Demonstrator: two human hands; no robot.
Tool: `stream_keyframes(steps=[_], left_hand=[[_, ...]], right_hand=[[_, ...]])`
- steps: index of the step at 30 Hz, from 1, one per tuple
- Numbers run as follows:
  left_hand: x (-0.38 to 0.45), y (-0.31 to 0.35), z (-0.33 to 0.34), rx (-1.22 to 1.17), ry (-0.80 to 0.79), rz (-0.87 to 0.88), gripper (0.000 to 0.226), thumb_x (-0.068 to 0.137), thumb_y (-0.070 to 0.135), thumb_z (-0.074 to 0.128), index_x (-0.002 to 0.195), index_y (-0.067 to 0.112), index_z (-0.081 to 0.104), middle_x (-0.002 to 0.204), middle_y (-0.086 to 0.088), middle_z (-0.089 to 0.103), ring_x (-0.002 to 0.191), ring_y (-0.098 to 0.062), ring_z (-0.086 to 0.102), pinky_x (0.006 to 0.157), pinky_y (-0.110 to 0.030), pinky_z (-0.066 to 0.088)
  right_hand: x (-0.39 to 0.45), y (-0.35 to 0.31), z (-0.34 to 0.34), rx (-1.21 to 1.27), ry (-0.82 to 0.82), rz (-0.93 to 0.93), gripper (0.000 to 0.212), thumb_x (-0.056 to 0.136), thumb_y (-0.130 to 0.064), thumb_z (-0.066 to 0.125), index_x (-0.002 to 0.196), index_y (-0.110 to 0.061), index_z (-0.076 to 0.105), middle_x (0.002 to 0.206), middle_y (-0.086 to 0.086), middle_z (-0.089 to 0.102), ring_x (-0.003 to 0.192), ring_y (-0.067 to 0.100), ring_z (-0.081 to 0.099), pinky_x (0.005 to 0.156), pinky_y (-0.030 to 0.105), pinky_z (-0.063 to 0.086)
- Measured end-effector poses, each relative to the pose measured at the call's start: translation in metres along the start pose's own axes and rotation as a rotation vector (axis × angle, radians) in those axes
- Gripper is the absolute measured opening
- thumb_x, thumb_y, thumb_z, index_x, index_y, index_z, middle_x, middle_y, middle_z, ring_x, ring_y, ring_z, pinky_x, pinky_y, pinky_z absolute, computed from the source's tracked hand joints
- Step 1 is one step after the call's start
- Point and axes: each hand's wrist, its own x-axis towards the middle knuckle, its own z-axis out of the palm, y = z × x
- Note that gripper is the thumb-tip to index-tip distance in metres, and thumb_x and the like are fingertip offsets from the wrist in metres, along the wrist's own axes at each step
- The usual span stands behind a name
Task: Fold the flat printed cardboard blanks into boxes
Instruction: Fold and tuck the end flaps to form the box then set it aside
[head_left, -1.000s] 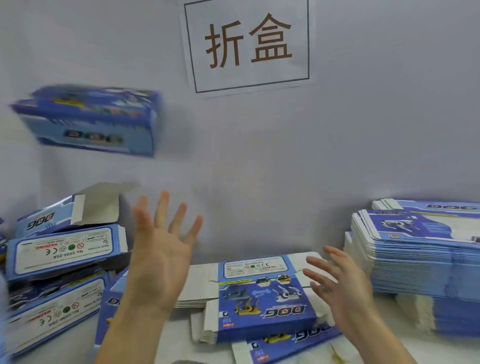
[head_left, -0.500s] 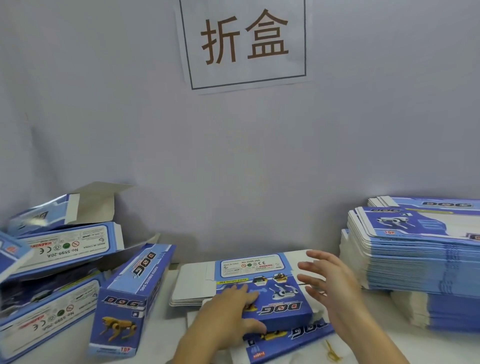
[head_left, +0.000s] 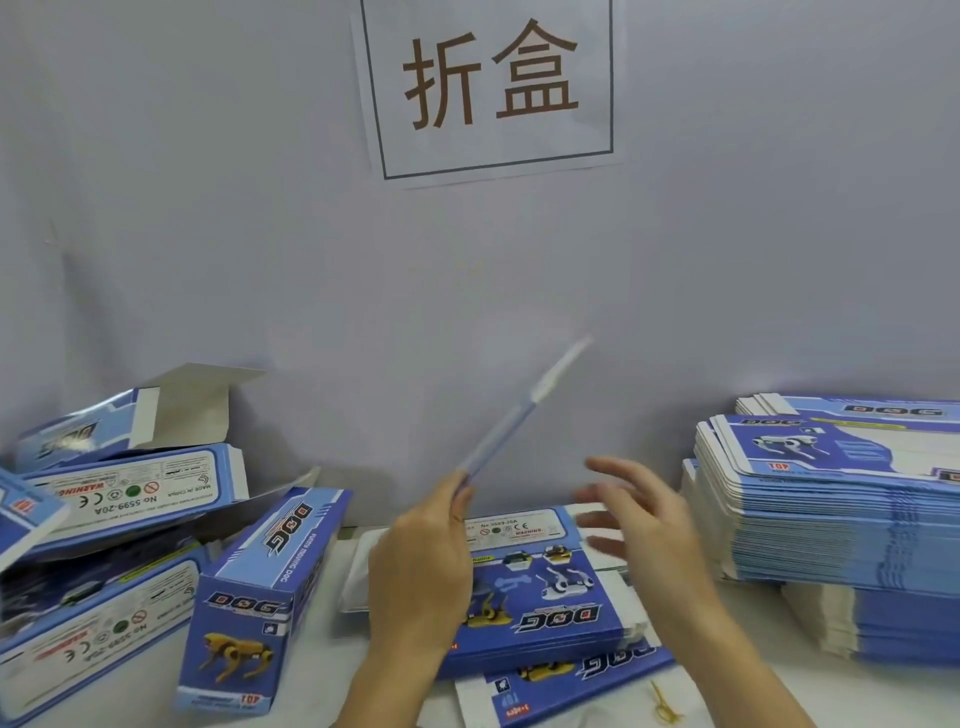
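My left hand (head_left: 423, 577) grips the near end of a flat blue-and-white cardboard blank (head_left: 519, 415), which I see edge-on, tilted up and to the right in front of the wall. My right hand (head_left: 641, 525) hovers just right of it with fingers spread and blurred, holding nothing. Below both hands lies a small pile of flat blanks (head_left: 540, 613) printed with a robot dog and "DOG". A tall stack of blanks (head_left: 841, 509) stands at the right. Several folded boxes (head_left: 260, 597) are heaped at the left.
A grey wall rises right behind the table, with a paper sign (head_left: 491, 88) taped to it. One folded box (head_left: 171, 415) at the back left has its flap open. A yellow rubber band (head_left: 665, 706) lies on the white tabletop near my right forearm.
A folded box was tossed onto the left heap. My left hand then dropped to the pile, took one blank and lifted it up on edge. My right hand rose beside it.
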Motion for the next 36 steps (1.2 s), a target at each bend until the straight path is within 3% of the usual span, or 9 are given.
stream_keyframes(steps=[2, 4, 8, 11, 14, 17, 20, 22, 36], left_hand=[[0.0, 0.018, -0.001, -0.056, 0.14, 0.114, 0.054, 0.107, 0.041, 0.023, 0.13, 0.015, 0.065, 0.078, -0.004, 0.072, 0.062, -0.022, 0.065, 0.051, -0.033, 0.05], [-0.007, 0.044, 0.005, -0.188, 0.001, 0.235, 0.037, 0.107, 0.028, 0.037, 0.141, 0.026, 0.051, 0.117, 0.002, 0.07, 0.095, -0.015, 0.069, 0.075, -0.032, 0.059], [-0.012, 0.066, 0.002, -0.535, -0.426, 0.283, 0.059, 0.097, 0.036, 0.053, 0.152, 0.04, 0.032, 0.154, 0.027, 0.032, 0.142, 0.006, 0.029, 0.113, -0.023, 0.039], [-0.001, 0.057, -0.013, -0.638, -0.156, 0.205, 0.031, 0.096, 0.032, 0.057, 0.127, 0.034, 0.061, 0.131, 0.029, 0.055, 0.127, 0.009, 0.047, 0.1, -0.011, 0.042], [0.012, 0.04, -0.023, -0.646, 0.042, -0.061, 0.044, 0.089, 0.045, 0.063, 0.13, 0.037, 0.05, 0.129, 0.026, 0.049, 0.12, 0.011, 0.046, 0.091, -0.01, 0.044], [0.02, 0.028, -0.035, -0.747, -0.014, -0.278, 0.087, 0.069, 0.063, 0.061, 0.147, 0.036, 0.034, 0.139, 0.022, 0.044, 0.126, 0.002, 0.044, 0.084, -0.01, 0.045], [0.019, 0.026, -0.039, -0.927, -0.103, -0.295, 0.066, 0.065, 0.063, 0.065, 0.12, 0.027, 0.057, 0.105, 0.011, 0.075, 0.09, -0.009, 0.074, 0.062, -0.02, 0.057], [0.016, 0.028, -0.035, -0.936, -0.113, -0.29, 0.055, 0.063, 0.061, 0.067, 0.106, 0.027, 0.061, 0.092, 0.01, 0.076, 0.079, -0.012, 0.075, 0.056, -0.02, 0.057], [0.014, 0.033, -0.029, -0.834, -0.235, -0.21, 0.076, 0.051, 0.063, 0.077, 0.115, 0.037, 0.044, 0.098, 0.032, 0.067, 0.089, 0.007, 0.068, 0.062, -0.009, 0.052]], right_hand=[[-0.005, -0.009, 0.01, 0.167, -0.285, 0.111, 0.05, 0.088, -0.054, 0.066, 0.133, -0.036, 0.057, 0.117, -0.009, 0.071, 0.105, 0.016, 0.071, 0.081, 0.034, 0.058], [-0.006, -0.014, 0.021, 0.245, -0.369, 0.093, 0.07, 0.077, -0.068, 0.071, 0.137, -0.038, 0.053, 0.126, -0.006, 0.068, 0.115, 0.018, 0.067, 0.087, 0.037, 0.056], [0.001, -0.027, 0.013, 0.362, -0.018, 0.012, 0.034, 0.094, -0.043, 0.065, 0.116, -0.018, 0.063, 0.102, 0.004, 0.077, 0.094, 0.021, 0.075, 0.069, 0.032, 0.06], [0.007, -0.034, -0.013, 0.41, -0.013, 0.05, 0.038, 0.084, -0.033, 0.066, 0.118, -0.015, 0.062, 0.105, 0.008, 0.077, 0.095, 0.027, 0.075, 0.078, 0.045, 0.059], [0.006, -0.037, -0.03, 0.413, -0.149, 0.052, 0.045, 0.074, -0.03, 0.068, 0.117, -0.018, 0.063, 0.106, 0.004, 0.077, 0.094, 0.026, 0.075, 0.07, 0.037, 0.061], [0.004, -0.039, -0.035, 0.368, -0.256, 0.075, 0.053, 0.068, -0.027, 0.073, 0.119, -0.017, 0.062, 0.107, 0.007, 0.077, 0.093, 0.031, 0.075, 0.069, 0.045, 0.063], [0.002, -0.037, -0.035, 0.315, -0.312, 0.095, 0.063, 0.062, -0.007, 0.084, 0.12, -0.012, 0.06, 0.107, 0.013, 0.076, 0.092, 0.035, 0.075, 0.066, 0.047, 0.062], [0.001, -0.035, -0.035, 0.304, -0.296, 0.057, 0.054, 0.067, -0.02, 0.075, 0.119, -0.013, 0.061, 0.106, 0.012, 0.076, 0.091, 0.034, 0.075, 0.062, 0.04, 0.061], [0.004, -0.036, -0.029, 0.255, -0.237, -0.118, 0.069, 0.07, -0.033, 0.081, 0.132, -0.024, 0.054, 0.117, 0.007, 0.073, 0.104, 0.03, 0.072, 0.085, 0.05, 0.059]])
